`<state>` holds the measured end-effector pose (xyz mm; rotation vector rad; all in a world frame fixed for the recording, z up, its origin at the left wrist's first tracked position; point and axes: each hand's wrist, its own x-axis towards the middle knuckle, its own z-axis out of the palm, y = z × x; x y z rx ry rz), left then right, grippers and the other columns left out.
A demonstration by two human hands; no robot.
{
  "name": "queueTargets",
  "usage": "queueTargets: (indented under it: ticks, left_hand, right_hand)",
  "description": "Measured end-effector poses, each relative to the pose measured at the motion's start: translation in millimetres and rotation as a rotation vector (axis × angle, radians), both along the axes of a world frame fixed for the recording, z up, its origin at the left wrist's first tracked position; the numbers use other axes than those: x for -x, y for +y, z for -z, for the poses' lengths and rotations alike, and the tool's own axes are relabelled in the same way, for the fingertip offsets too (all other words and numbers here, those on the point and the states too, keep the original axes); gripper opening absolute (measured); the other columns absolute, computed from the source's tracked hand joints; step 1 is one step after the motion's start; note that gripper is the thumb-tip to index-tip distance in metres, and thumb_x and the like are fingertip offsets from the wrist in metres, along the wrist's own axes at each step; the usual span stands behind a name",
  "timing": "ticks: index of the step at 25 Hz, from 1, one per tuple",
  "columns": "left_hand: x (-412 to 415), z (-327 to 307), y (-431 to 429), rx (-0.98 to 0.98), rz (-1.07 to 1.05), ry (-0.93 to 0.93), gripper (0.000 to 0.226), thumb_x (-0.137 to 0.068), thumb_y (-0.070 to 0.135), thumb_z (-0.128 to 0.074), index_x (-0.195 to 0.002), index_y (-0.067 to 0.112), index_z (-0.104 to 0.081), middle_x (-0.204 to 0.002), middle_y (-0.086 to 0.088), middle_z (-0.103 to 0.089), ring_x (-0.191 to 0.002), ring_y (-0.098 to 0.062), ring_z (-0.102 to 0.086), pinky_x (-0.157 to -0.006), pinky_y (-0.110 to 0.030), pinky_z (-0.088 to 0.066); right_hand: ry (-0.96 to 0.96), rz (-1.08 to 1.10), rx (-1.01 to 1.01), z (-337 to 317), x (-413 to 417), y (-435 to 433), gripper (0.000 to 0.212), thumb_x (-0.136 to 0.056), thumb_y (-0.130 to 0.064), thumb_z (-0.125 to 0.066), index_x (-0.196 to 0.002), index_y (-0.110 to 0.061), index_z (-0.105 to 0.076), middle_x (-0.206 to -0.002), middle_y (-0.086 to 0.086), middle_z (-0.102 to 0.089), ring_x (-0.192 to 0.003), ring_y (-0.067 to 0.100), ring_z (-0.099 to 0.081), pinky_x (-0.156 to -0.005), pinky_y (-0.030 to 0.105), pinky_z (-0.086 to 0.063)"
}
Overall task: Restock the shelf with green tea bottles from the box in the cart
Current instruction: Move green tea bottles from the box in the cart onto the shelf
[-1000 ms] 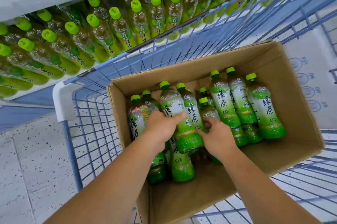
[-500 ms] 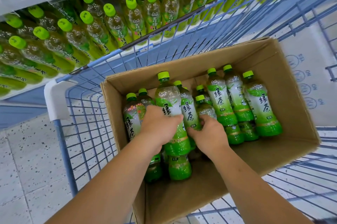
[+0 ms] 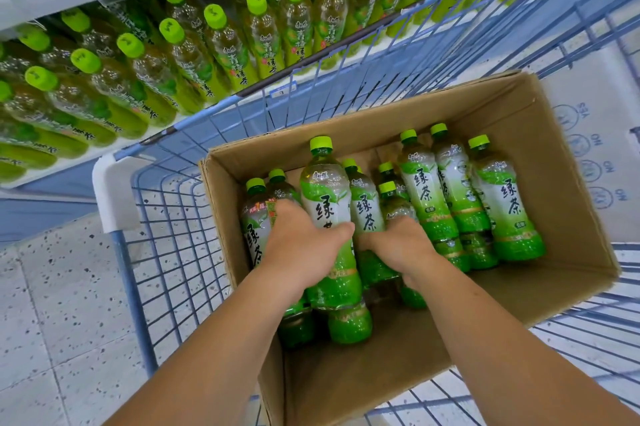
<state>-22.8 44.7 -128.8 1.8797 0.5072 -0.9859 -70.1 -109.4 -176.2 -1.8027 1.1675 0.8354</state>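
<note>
An open cardboard box [image 3: 540, 134] sits in a blue wire cart [image 3: 166, 252] and holds several green tea bottles. My left hand [image 3: 301, 249] grips one green tea bottle [image 3: 325, 197], which stands higher than its neighbours. My right hand [image 3: 398, 245] is curled round a second green tea bottle [image 3: 365, 211] just to the right of it; its lower part is hidden by the hand. Three more bottles [image 3: 460, 197] lean together at the box's right. The shelf [image 3: 145, 72] above the cart is packed with green-capped tea bottles.
The cart's white corner bumper [image 3: 114, 193] is close under the shelf edge. Speckled grey floor tiles [image 3: 52, 304] show at the left. A flat white carton [image 3: 595, 162] with printed marks lies behind the box on the right.
My left hand has lifted its bottle higher out of the box. My right hand has shifted left and closed round the neighbouring bottle.
</note>
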Motion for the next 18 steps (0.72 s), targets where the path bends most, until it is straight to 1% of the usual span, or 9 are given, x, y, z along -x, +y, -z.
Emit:
queueTargets:
  ticks: [2, 3, 5, 6, 7, 9, 13, 16, 18]
  left_hand:
    - [-1, -4, 5, 0.029, -0.010, 0.020, 0.068, -0.052, 0.045, -0.084, -0.109, 0.018, -0.059, -0.094, 0.000, -0.074, -0.082, -0.018, -0.073, -0.073, -0.046, -0.062]
    - [-1, -8, 7, 0.037, -0.017, 0.027, 0.058, -0.055, 0.041, -0.085, -0.104, 0.018, -0.063, -0.090, 0.000, -0.075, -0.080, -0.019, -0.074, -0.075, -0.047, -0.062]
    - [-3, -17, 15, 0.065, -0.035, 0.039, 0.027, -0.067, 0.025, -0.085, -0.088, 0.019, -0.069, -0.082, -0.003, -0.076, -0.076, -0.021, -0.074, -0.076, -0.047, -0.062]
    - [-5, -21, 20, 0.077, -0.036, 0.041, 0.019, -0.071, 0.020, -0.085, -0.083, 0.018, -0.070, -0.080, -0.004, -0.076, -0.074, -0.022, -0.074, -0.075, -0.047, -0.062]
    - [-8, -26, 25, 0.086, -0.027, 0.047, 0.017, -0.072, 0.018, -0.085, -0.083, 0.018, -0.072, -0.079, -0.004, -0.077, -0.072, -0.022, -0.074, -0.073, -0.047, -0.063]
    - [-11, -35, 34, 0.085, 0.002, 0.038, 0.025, -0.068, 0.021, -0.086, -0.089, 0.018, -0.073, -0.081, -0.004, -0.077, -0.073, -0.023, -0.075, -0.071, -0.049, -0.063]
    - [-15, -66, 48, 0.065, 0.041, -0.031, 0.029, -0.069, 0.021, -0.085, -0.092, 0.023, -0.068, -0.087, 0.000, -0.075, -0.078, -0.021, -0.074, -0.073, -0.047, -0.062]
    - [-18, -108, 61, 0.101, 0.066, -0.076, 0.040, -0.068, 0.020, -0.084, -0.103, 0.020, -0.064, -0.093, -0.002, -0.075, -0.081, -0.022, -0.074, -0.073, -0.051, -0.062]
    - [-22, -134, 71, 0.137, 0.072, -0.111, 0.035, -0.071, 0.015, -0.083, -0.100, 0.021, -0.064, -0.093, -0.003, -0.074, -0.080, -0.020, -0.073, -0.072, -0.045, -0.063]
  right_hand:
    - [-0.043, 0.102, -0.103, -15, 3, -2, 0.021, -0.073, -0.021, -0.079, -0.081, -0.011, -0.062, -0.077, 0.002, -0.065, -0.066, 0.015, -0.060, -0.049, 0.021, -0.042]
    - [-0.074, 0.138, -0.127, -21, 5, 0, 0.015, -0.076, -0.015, -0.077, -0.078, -0.013, -0.062, -0.075, 0.001, -0.065, -0.064, 0.013, -0.060, -0.049, 0.020, -0.043]
    - [-0.156, 0.193, -0.085, -28, 14, 9, 0.015, -0.074, -0.013, -0.077, -0.082, -0.015, -0.064, -0.080, 0.000, -0.070, -0.070, 0.014, -0.065, -0.060, 0.025, -0.053]
    - [-0.196, 0.224, -0.060, -28, 18, 14, 0.023, -0.073, -0.013, -0.078, -0.090, -0.016, -0.065, -0.085, 0.000, -0.072, -0.075, 0.016, -0.068, -0.067, 0.030, -0.057]
    - [-0.223, 0.263, -0.056, -32, 21, 20, 0.033, -0.072, -0.012, -0.079, -0.100, -0.018, -0.063, -0.089, -0.001, -0.073, -0.080, 0.017, -0.069, -0.072, 0.034, -0.059]
    - [-0.236, 0.280, -0.056, -40, 26, 30, 0.042, -0.072, -0.011, -0.080, -0.109, -0.019, -0.062, -0.091, -0.002, -0.073, -0.082, 0.016, -0.069, -0.071, 0.033, -0.058]
    - [-0.299, 0.302, -0.060, -77, 34, 50, 0.043, -0.069, -0.012, -0.078, -0.107, -0.023, -0.063, -0.092, 0.001, -0.075, -0.083, 0.021, -0.072, -0.079, 0.046, -0.061]
    - [-0.373, 0.360, -0.047, -126, 38, 71, 0.041, -0.068, -0.017, -0.077, -0.104, -0.027, -0.062, -0.093, 0.000, -0.075, -0.084, 0.022, -0.072, -0.080, 0.050, -0.061]
    - [-0.432, 0.386, -0.026, -160, 38, 83, 0.039, -0.070, -0.018, -0.075, -0.105, -0.026, -0.060, -0.094, 0.002, -0.073, -0.085, 0.024, -0.071, -0.079, 0.050, -0.060]
